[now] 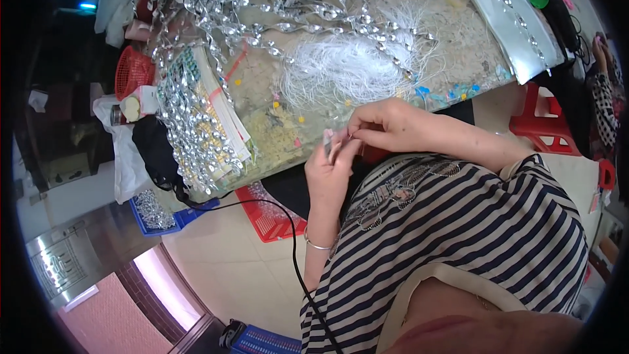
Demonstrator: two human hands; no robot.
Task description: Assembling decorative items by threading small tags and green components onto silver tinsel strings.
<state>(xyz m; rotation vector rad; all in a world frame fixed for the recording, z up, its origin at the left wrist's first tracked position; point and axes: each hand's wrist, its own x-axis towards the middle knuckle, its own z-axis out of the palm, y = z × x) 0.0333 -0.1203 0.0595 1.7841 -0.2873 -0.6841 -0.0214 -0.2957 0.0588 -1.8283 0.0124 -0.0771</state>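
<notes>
My left hand (327,174) and my right hand (391,126) meet just off the table's near edge, close to my body. The fingertips of both are pinched together around something too small to name. A bracelet circles my left wrist. Just beyond my hands, a loose tangle of white thread (341,69) lies on the worn table (268,137). Strands of shiny silver beads (216,0) spread across the far side, some reaching over the thread. More silver strands (196,134) drape over a stack of papers or booklets (226,118) at the left.
A red plastic basket (134,72) stands at the table's left. Below, a blue tray (154,213) and a red basket (268,219) hold shiny pieces. A black cable (293,236) runs past my left arm. At the right are a clear plastic sheet (517,26) and a red stool (547,124).
</notes>
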